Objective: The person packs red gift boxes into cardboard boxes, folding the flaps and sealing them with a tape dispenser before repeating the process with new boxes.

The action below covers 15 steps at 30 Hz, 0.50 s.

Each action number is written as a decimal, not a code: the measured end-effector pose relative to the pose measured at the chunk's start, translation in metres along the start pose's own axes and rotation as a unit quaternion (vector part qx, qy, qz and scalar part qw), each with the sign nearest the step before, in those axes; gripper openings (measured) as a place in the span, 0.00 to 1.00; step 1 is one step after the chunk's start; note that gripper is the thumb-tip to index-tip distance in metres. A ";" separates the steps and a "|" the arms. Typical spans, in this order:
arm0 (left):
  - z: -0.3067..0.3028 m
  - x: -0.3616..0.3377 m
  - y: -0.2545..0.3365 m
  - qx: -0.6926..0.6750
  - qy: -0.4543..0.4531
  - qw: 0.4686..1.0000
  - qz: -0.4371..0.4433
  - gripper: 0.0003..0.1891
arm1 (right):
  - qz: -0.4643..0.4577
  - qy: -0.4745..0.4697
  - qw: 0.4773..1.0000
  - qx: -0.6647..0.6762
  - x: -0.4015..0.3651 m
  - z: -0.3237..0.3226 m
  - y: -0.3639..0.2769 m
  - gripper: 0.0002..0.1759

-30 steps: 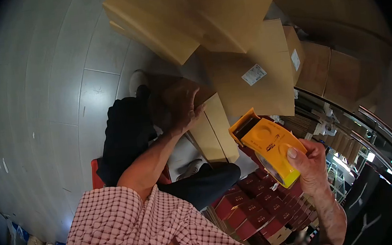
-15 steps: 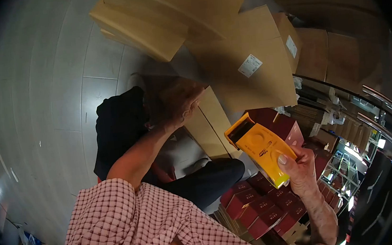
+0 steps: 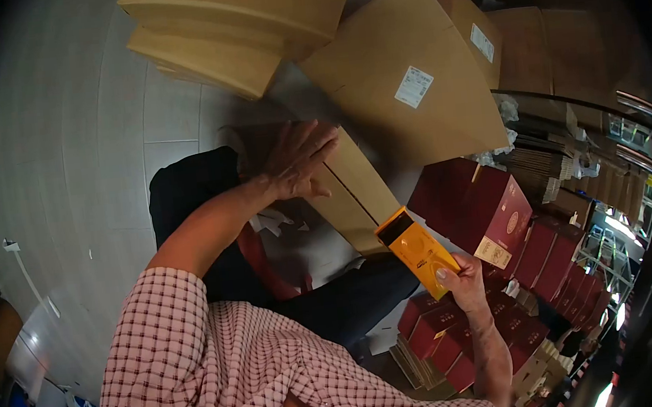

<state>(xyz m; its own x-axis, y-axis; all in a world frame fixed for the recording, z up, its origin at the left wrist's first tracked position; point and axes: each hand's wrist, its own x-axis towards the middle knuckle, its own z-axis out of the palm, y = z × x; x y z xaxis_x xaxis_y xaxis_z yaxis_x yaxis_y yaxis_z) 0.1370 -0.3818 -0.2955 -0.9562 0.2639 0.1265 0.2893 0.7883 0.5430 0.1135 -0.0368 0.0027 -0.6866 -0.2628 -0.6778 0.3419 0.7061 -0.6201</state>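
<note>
My right hand grips a small yellow box by its lower end, thumb on the printed face. The box's far end shows a dark band with an orange edge. This end overlaps a long brown carton in the view. With fingers spread and nothing in them, my left hand hovers at the carton's upper left end. A narrow dark seam runs along the carton's top. My dark-trousered legs are on either side of its near end.
Large brown cartons stand ahead, one with a white label. Dark red boxes are stacked to the right, with flattened cardboard beyond. Grey floor spreads to the left.
My right hand has brought the yellow box left and slightly down, towards the carton. My left hand's fingers now spread apart. The view has shifted, showing more red boxes.
</note>
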 end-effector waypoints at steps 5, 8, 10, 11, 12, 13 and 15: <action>0.004 -0.001 -0.006 0.005 -0.037 0.999 0.035 0.61 | -0.004 -0.021 0.998 0.055 0.020 -0.002 0.078 0.23; 0.004 -0.002 -0.005 0.044 -0.060 0.997 0.029 0.60 | 0.009 -0.033 0.994 0.100 0.036 0.005 0.101 0.21; 0.000 -0.002 -0.003 0.038 -0.072 0.996 0.021 0.59 | 0.025 -0.048 0.996 0.074 0.050 0.007 0.132 0.24; -0.002 -0.001 -0.002 0.033 -0.078 0.996 0.016 0.59 | 0.034 -0.054 0.996 0.057 0.059 0.009 0.144 0.27; 0.000 -0.002 -0.002 0.038 -0.068 0.997 0.020 0.60 | 0.042 -0.061 0.996 0.040 0.065 0.010 0.152 0.29; 0.006 -0.001 -0.005 0.044 -0.057 0.997 0.023 0.61 | 0.080 -0.069 0.993 -0.048 0.071 0.007 0.157 0.36; 0.004 0.001 -0.003 0.053 -0.058 0.997 0.022 0.62 | 0.085 -0.015 0.994 -0.072 0.069 0.017 0.140 0.38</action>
<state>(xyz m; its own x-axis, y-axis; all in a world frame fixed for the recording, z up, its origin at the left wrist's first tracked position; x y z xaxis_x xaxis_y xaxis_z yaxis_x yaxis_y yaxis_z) 0.1356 -0.3817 -0.2999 -0.9326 0.3577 0.0488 0.3407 0.8274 0.4465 0.1250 0.0325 -0.1372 -0.6071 -0.1501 -0.7803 0.3535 0.8284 -0.4345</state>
